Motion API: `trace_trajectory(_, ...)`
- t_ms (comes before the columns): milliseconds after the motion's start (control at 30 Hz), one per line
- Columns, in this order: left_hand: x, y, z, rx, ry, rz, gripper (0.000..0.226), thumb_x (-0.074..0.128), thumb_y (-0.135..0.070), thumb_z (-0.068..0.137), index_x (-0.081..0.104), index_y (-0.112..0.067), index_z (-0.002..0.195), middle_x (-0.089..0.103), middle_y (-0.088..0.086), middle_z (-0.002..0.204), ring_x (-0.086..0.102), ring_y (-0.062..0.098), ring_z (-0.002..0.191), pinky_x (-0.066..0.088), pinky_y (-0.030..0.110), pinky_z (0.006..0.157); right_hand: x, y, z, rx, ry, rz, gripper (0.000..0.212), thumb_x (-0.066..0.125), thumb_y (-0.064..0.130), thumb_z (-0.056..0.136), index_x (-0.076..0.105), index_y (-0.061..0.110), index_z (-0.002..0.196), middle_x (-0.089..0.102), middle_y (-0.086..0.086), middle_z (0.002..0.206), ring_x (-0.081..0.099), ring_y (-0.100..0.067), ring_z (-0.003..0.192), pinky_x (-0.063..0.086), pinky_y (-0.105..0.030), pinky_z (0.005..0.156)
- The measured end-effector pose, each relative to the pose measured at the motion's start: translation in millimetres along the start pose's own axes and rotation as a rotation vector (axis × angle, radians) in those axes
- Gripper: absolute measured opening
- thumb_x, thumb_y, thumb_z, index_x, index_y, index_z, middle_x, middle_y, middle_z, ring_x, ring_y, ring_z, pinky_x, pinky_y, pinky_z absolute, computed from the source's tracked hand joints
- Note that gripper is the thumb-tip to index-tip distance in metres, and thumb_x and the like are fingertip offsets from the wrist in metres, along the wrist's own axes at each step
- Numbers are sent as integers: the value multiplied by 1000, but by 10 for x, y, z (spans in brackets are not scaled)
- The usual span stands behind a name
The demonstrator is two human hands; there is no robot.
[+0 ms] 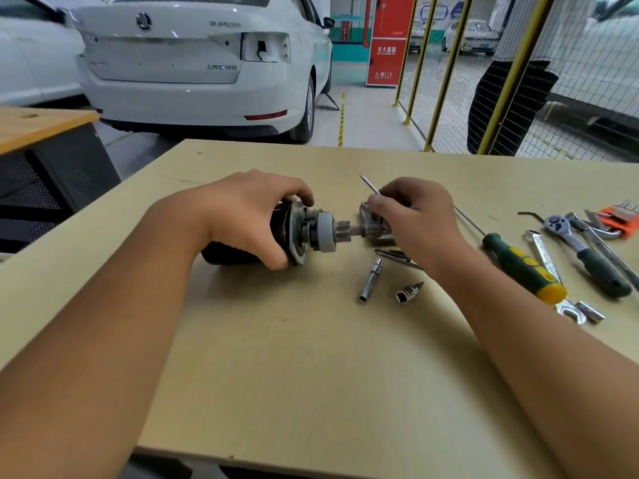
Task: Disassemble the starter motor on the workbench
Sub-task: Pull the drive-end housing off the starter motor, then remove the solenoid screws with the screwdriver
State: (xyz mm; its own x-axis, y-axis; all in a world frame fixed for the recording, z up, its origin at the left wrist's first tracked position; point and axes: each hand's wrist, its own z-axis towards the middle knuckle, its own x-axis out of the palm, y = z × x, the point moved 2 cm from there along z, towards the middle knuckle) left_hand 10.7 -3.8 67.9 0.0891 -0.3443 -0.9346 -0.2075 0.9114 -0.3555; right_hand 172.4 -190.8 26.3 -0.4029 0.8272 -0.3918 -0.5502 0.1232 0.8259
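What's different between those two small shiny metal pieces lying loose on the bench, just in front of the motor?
The long socket is slim and tube-like; the short socket is stubby and wider. The long socket lies nearly straight toward the camera, the short socket slants sideways, a pointed bit at its far end. Both are chrome, lie flat on the workbench, apart, untouched by either hand.

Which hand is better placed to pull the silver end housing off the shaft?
Likely the right hand: it already grips the silver end housing, also pinching a thin metal rod. The left hand holds the black motor body steady.
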Motion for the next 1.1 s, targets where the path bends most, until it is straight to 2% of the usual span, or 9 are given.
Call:
trace_trajectory(133,-55,112,-39,5,19,-215,74,86,-36,46,60,-49,114,72,-19,104,71,7,91,60,34,79,15,86,-31,23,138,267,23,62,25,95,67,17,73,58,5,56,40,-6,42,32,-18,42)
trace_trajectory(233,-100,196,-85,36,23,-348,72,85,-22,50,62,-44,114,76,-12,97,74,13,85,57,22,68,24,152,-53,55,228,506,24,59,28,94,68,19,74,61,-7,63,31,-9,38,26,-17,41)
trace_trajectory(367,-131,255,-57,54,34,-431,79,84,-28,44,60,-36,119,78,-3,99,75,21,88,59,27,71,44,179,-91,-2,326,604,20,64,30,91,73,13,88,64,-15,74,28,-11,39,25,-20,44)
trace_trajectory(533,-108,294,-36,64,54,-450,77,85,-33,42,62,-35,116,78,-3,101,75,21,91,59,28,74,153,160,-140,-89,264,472,9,71,25,87,71,16,86,68,-11,68,38,-12,40,32,-22,45)
trace_trajectory(667,-91,351,-33,71,35,-467,72,86,-34,43,65,-38,112,78,-1,102,75,24,94,61,38,80,210,202,-162,-151,206,484,11,69,23,88,66,13,86,69,-13,78,54,0,48,38,-11,49)
trace_trajectory(767,-108,445,3,89,2,-535,72,86,-32,45,68,-26,114,77,7,104,74,30,97,59,40,84,240,236,-145,-166,143,454,12,72,30,86,70,19,90,71,-1,79,53,2,51,37,-7,52)
trace_trajectory(900,-123,657,62,99,-31,-675,71,80,-34,53,68,-10,119,73,16,110,71,32,102,59,31,82,281,157,-119,-93,130,298,15,77,34,85,73,23,94,64,22,69,55,6,58,39,-16,59)
trace_trajectory(1000,-89,859,82,39,-116,-844,77,71,-37,57,63,-1,125,68,24,113,67,36,101,58,38,83,287,107,-101,-95,119,156,11,78,29,83,75,25,92,71,14,79,63,-2,74,49,-27,69)
trace_trajectory(1100,-94,940,66,-59,-201,-805,75,72,-42,54,63,-8,120,69,20,109,67,38,100,60,38,76,297,108,-87,-105,102,141,5,76,29,82,75,26,85,69,15,73,60,-1,68,45,-24,64)
